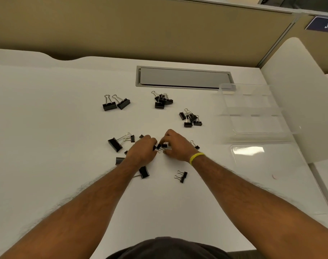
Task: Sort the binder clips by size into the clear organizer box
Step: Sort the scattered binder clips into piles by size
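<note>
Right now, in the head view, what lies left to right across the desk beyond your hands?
pair of large binder clips → middle clip pile → right clip pile → clear organizer box

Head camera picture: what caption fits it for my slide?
Left hand and right hand pinch tiny binder clips near the clear organizer box.
</note>
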{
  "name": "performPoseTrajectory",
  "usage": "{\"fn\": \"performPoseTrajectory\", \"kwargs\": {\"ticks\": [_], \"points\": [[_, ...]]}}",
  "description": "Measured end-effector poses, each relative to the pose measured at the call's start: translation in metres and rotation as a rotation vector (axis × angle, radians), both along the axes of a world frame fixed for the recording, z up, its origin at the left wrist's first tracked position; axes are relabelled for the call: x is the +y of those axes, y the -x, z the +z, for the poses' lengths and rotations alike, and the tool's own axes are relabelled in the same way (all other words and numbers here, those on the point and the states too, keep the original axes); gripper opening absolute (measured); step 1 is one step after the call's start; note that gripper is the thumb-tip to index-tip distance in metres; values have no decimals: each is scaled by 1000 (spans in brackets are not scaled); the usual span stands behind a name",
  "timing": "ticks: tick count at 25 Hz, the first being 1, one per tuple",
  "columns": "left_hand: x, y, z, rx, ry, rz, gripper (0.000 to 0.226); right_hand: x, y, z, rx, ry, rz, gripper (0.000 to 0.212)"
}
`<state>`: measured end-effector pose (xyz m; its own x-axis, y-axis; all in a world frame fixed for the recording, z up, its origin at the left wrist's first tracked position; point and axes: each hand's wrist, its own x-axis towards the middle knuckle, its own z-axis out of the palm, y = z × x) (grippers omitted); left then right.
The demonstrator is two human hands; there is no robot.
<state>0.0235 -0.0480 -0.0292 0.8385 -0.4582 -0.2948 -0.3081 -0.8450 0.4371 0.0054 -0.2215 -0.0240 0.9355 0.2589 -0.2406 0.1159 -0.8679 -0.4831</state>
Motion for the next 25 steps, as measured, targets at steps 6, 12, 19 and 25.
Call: {"fn": "performPoseTrajectory", "kwargs": {"ticks": [6,12,19,25], "points": [[-31,25,9,11,-52,-171,26,-30,33,19,132,51,-12,23],[-47,54,9,74,-26,-353,30,-56,71,26,182,-8,-80,26],[-42,67,6,124,25,-406,43,-65,102,14,259,-66,-181,51],[-31,74,11,24,76,-315,48,-68,105,13,111,-126,-260,42]]}}
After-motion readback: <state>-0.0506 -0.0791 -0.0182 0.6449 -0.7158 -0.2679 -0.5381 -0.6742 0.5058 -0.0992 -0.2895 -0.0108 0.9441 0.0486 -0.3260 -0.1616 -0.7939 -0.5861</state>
